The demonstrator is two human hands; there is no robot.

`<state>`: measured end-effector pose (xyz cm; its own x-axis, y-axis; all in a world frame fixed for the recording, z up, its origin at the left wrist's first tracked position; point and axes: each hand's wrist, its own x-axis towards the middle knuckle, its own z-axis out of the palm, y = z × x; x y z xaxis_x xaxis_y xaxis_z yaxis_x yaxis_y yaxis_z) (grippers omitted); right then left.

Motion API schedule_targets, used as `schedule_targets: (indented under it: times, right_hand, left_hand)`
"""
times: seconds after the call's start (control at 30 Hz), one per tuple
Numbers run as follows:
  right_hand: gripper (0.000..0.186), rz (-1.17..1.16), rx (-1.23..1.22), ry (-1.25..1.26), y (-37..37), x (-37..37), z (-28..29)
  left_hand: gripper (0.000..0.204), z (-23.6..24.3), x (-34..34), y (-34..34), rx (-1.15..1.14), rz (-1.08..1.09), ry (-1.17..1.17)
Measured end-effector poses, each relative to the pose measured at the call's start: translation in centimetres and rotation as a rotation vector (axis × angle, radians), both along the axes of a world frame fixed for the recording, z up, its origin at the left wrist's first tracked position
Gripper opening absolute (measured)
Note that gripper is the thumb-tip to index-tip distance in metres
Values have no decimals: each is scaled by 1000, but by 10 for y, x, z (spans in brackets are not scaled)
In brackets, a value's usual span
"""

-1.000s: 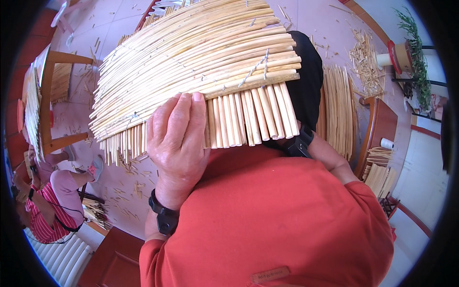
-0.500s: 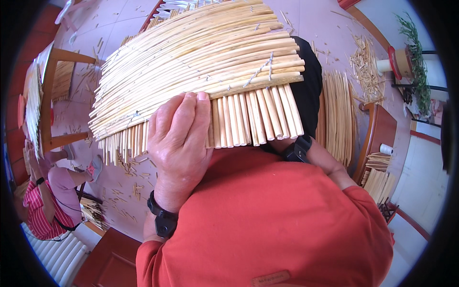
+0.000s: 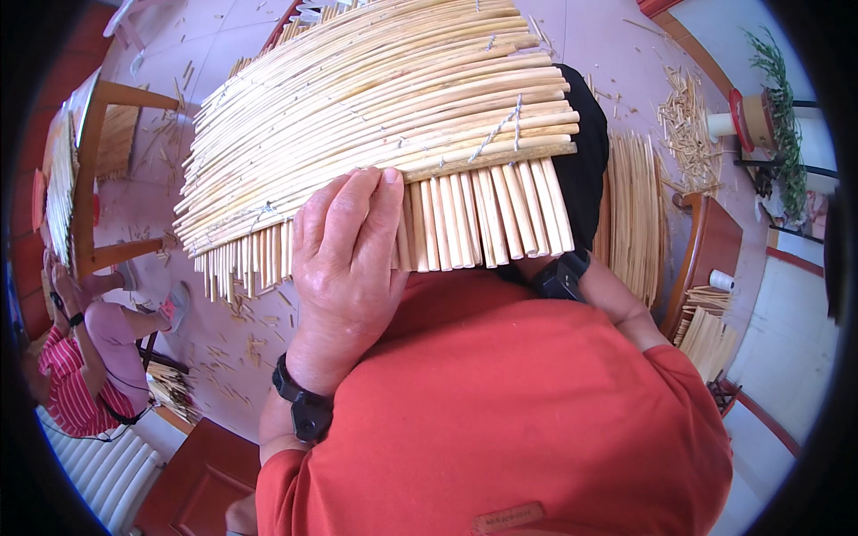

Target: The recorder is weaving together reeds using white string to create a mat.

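Note:
A mat of pale reed-like sticks (image 3: 375, 116), bound with grey twine, lies tilted across my lap. One layer of sticks runs crosswise, and a second layer of cut ends (image 3: 487, 214) pokes out below its near edge. My left hand (image 3: 344, 241) is closed over that near edge, fingers on top of the lowest long stick and thumb hidden behind. Knotted twine (image 3: 500, 129) shows near the mat's right end. My right forearm (image 3: 612, 299) reaches under the mat's right corner; the right hand is hidden there, so its fingers do not show.
At left, another person (image 3: 89, 357) in a striped top sits beside a wooden frame (image 3: 134, 96). Long sticks (image 3: 633, 214) lie in a bundle to my right, by a reddish wooden bench (image 3: 706, 250). A white thread spool (image 3: 721, 280) and offcuts (image 3: 690, 112) are farther right.
The mat and my left hand on it have shifted slightly to the right. My left hand keeps its hold on the near edge. The right hand stays hidden.

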<state>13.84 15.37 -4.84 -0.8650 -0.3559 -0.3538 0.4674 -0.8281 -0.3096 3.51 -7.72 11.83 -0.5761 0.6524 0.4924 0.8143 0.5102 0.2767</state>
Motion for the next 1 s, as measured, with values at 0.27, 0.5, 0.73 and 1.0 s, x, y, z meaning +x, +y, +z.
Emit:
schedule_targets:
  times: [0.27,0.5,0.73,1.0]
  right_hand:
    - [46,14,3,-43,1,5,-4]
    - [49,25,-7,-83,0,7,-11]
    - [54,40,-6,-117,1,9,-21]
    - [53,20,-5,-105,4,8,-15]
  left_hand:
    - [56,4,1,-9,-44,-48,-96]
    - [58,-1,-3,-10,-19,-61,-75]
    - [55,-7,-4,-10,19,-62,-82]
    - [51,-7,-4,-9,17,-62,-77]
